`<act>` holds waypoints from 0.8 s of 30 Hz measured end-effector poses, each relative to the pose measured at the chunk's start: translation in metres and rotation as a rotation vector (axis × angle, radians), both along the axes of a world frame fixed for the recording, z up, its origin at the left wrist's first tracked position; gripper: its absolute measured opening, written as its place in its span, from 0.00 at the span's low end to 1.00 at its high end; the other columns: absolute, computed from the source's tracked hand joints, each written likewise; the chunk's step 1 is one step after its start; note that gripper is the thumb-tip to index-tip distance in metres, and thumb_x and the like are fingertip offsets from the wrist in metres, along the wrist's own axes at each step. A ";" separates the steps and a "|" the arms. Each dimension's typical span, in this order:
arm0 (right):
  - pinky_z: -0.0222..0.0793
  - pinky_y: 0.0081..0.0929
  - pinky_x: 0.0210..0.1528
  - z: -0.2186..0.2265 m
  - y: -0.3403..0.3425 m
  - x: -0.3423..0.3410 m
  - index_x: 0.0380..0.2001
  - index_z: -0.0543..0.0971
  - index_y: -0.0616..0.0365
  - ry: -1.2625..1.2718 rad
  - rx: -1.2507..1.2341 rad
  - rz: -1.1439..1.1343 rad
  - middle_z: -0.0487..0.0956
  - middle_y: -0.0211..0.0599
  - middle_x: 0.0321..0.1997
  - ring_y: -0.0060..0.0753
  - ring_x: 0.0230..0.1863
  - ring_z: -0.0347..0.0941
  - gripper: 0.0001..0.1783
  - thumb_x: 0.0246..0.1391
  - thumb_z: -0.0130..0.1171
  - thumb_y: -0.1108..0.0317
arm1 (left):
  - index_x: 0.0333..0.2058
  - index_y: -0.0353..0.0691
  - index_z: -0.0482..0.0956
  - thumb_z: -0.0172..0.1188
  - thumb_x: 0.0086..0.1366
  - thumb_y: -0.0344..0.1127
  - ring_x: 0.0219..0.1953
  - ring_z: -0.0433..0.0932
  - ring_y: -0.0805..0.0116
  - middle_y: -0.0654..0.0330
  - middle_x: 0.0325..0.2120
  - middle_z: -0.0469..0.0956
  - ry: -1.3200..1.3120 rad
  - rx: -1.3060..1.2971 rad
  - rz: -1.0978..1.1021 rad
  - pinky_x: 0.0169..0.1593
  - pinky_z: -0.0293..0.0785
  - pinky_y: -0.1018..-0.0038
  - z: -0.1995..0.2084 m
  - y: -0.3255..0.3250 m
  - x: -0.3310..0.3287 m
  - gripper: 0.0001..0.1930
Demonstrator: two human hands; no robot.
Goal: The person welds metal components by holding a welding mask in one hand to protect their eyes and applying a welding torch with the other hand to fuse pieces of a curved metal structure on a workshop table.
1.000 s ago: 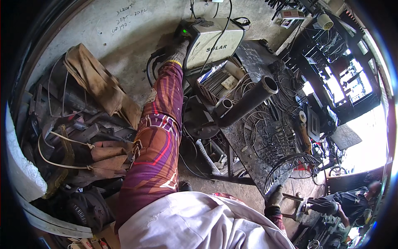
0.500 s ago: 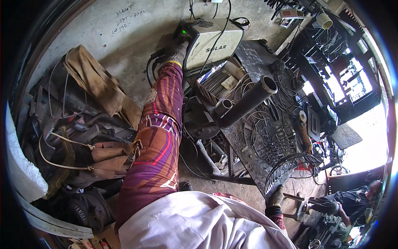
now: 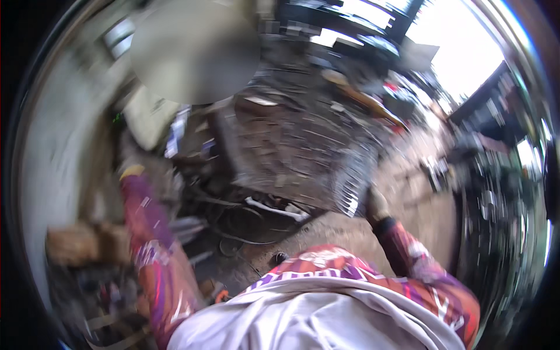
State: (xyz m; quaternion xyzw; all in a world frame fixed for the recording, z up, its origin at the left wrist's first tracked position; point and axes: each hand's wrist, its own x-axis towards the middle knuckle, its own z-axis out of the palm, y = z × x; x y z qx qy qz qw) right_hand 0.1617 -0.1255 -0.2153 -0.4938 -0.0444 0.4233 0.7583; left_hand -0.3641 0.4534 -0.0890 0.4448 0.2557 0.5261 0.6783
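Motion smears the picture. My left hand (image 3: 131, 153), gloved with a yellow cuff edge, is at the front of the pale box-shaped machine (image 3: 150, 116), beside its small green lights; its fingers are too blurred to read. On the right, my gloved right hand (image 3: 378, 204) is at the near right edge of the workbench, against a curved, ribbed metal piece (image 3: 354, 181). Whether its fingers close on that piece cannot be made out. The dark bench top (image 3: 280, 151) lies between my two hands, with blurred rods and scraps on it.
A large grey round blur (image 3: 195, 52) hides the bench's far left. A long yellow-brown tool (image 3: 361, 99) lies toward the back. Cables (image 3: 239, 219) loop beneath the bench. Brown material (image 3: 87, 244) and scrap are at the left. Bright daylight enters at the far right.
The view has swung right, so the machine and bench now appear farther left. More of my right arm shows. My left hand stays by the machine's front, my right by the ribbed piece.
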 end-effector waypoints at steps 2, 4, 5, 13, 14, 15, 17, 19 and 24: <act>0.71 0.35 0.47 -0.007 0.005 -0.004 0.48 0.73 0.64 -0.748 -0.405 0.091 0.79 0.47 0.44 0.44 0.43 0.76 0.18 0.65 0.42 0.62 | 0.62 0.38 0.63 0.44 0.68 0.54 0.65 0.59 0.63 0.56 0.63 0.63 -0.031 -0.405 0.133 0.67 0.51 0.65 0.040 -0.048 0.006 0.32; 0.70 0.38 0.47 -0.004 0.019 -0.015 0.47 0.73 0.67 -1.116 -0.588 0.053 0.78 0.56 0.42 0.52 0.44 0.75 0.18 0.63 0.43 0.64 | 0.62 0.35 0.64 0.48 0.66 0.54 0.60 0.67 0.60 0.50 0.58 0.68 0.291 -0.111 0.521 0.65 0.59 0.65 0.040 -0.062 -0.028 0.33; 0.69 0.39 0.48 -0.004 0.017 -0.015 0.47 0.73 0.67 -1.042 -0.606 0.047 0.78 0.57 0.43 0.53 0.44 0.75 0.19 0.64 0.42 0.63 | 0.60 0.33 0.65 0.51 0.66 0.51 0.55 0.72 0.59 0.48 0.55 0.70 0.387 -0.048 0.705 0.59 0.66 0.66 0.053 -0.071 -0.014 0.31; 0.65 0.33 0.48 0.053 0.016 -0.043 0.44 0.78 0.63 -0.483 -0.617 0.012 0.80 0.50 0.42 0.38 0.44 0.74 0.30 0.64 0.41 0.45 | 0.51 0.27 0.71 0.55 0.63 0.37 0.37 0.79 0.62 0.49 0.41 0.77 0.475 0.515 1.156 0.40 0.78 0.69 0.098 -0.188 0.063 0.22; 0.65 0.34 0.50 0.044 0.016 -0.042 0.45 0.77 0.64 -0.448 -0.565 -0.012 0.80 0.51 0.43 0.40 0.45 0.74 0.29 0.64 0.42 0.47 | 0.49 0.27 0.73 0.55 0.63 0.36 0.35 0.79 0.63 0.50 0.39 0.77 0.268 0.529 1.133 0.40 0.77 0.70 0.114 -0.228 0.099 0.20; 0.66 0.35 0.51 0.034 0.016 -0.039 0.45 0.77 0.64 -0.415 -0.505 -0.034 0.80 0.52 0.44 0.43 0.46 0.75 0.27 0.64 0.42 0.49 | 0.49 0.27 0.73 0.55 0.63 0.36 0.35 0.79 0.63 0.50 0.39 0.77 0.271 0.539 1.138 0.40 0.77 0.70 0.122 -0.237 0.101 0.20; 0.67 0.39 0.53 0.018 0.010 -0.033 0.47 0.76 0.63 -0.885 -0.562 0.052 0.79 0.54 0.43 0.48 0.48 0.74 0.21 0.64 0.41 0.58 | 0.47 0.27 0.75 0.53 0.64 0.39 0.37 0.79 0.61 0.49 0.41 0.77 0.582 0.734 0.882 0.43 0.76 0.69 0.134 -0.260 0.112 0.20; 0.69 0.40 0.52 0.034 0.013 -0.037 0.48 0.74 0.61 -1.286 -0.717 0.078 0.79 0.54 0.42 0.51 0.48 0.74 0.17 0.63 0.40 0.66 | 0.44 0.28 0.77 0.50 0.66 0.41 0.41 0.78 0.59 0.48 0.43 0.77 0.669 0.851 0.738 0.46 0.75 0.68 0.151 -0.301 0.148 0.20; 0.72 0.35 0.47 -0.022 0.015 -0.014 0.46 0.73 0.66 -1.595 -0.593 0.344 0.78 0.47 0.40 0.44 0.42 0.76 0.17 0.62 0.41 0.67 | 0.51 0.28 0.73 0.51 0.70 0.36 0.48 0.74 0.64 0.52 0.51 0.74 0.772 0.918 0.331 0.52 0.71 0.69 0.129 -0.345 0.191 0.18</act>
